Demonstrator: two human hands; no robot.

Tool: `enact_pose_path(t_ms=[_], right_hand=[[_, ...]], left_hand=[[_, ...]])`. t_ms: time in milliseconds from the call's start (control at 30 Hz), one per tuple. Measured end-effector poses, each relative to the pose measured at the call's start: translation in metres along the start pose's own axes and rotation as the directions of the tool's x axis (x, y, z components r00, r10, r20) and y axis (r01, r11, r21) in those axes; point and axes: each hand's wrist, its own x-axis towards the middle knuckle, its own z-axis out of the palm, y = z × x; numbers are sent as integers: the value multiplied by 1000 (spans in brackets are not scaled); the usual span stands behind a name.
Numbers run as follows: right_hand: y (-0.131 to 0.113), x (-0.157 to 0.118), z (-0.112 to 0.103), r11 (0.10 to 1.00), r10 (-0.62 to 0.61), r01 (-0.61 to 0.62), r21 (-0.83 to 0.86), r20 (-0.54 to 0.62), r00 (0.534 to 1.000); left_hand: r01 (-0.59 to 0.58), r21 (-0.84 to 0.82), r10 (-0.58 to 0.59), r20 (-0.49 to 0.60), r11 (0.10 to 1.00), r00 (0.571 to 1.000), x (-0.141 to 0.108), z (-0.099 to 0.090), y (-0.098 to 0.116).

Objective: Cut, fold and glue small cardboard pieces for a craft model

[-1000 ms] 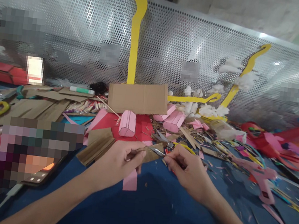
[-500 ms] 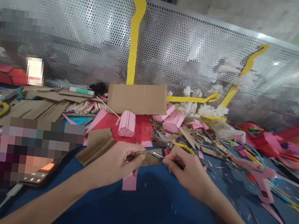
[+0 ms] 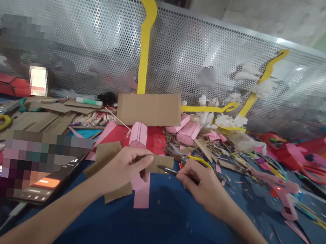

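In the head view my left hand (image 3: 130,167) pinches the left part of a small brown cardboard strip (image 3: 162,164). My right hand (image 3: 196,179) is closed round a small cutting tool, its metal blade (image 3: 167,170) pointing left at the strip's lower edge. The tool's handle is mostly hidden by my fingers. Below my left hand lies a pink paper strip (image 3: 142,194) on the blue tabletop (image 3: 168,225). Beyond my hands, a folded pink paper piece (image 3: 139,135) with dark lines stands before a cardboard box (image 3: 149,109).
Cardboard pieces (image 3: 39,122) and a lit phone (image 3: 51,183) lie on the left. A pink glue gun (image 3: 287,190) is on the right. Scissors (image 3: 180,152) and scraps are behind my right hand. A yellow paper shape (image 3: 145,48) rises before the perforated metal panel (image 3: 177,52).
The cardboard strip has turned to a more level position, and the blade tip now sits at its lower edge. My left hand has moved slightly up and left. Another cardboard piece shows below it.
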Motion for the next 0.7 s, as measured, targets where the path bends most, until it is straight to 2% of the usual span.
enact_pose_path(t_ms=[100,200,300,400,533,700], right_hand=[[-1,0,1,1000,-10,11,20,-45,999],[-3,-1,5,998,-34,42,56,-147,989],[-9,-1,14,993,-50,74,97,-226,973],[-14,0,26,995,-74,87,37,-265,961],[-14,0,34,975,-214,187,-116,-293,932],[-5,0,35,908,-409,355,-224,-288,866]], left_hand=[[22,35,-21,-28,999,999,0,-1,-1],[36,34,-35,-26,999,999,-1,1,-1],[21,9,-21,-1,1000,1000,-4,8,1],[42,-38,-40,34,998,999,-5,20,2],[70,-210,-59,61,975,996,-5,36,-3],[98,-351,-81,64,931,995,-4,45,-10]])
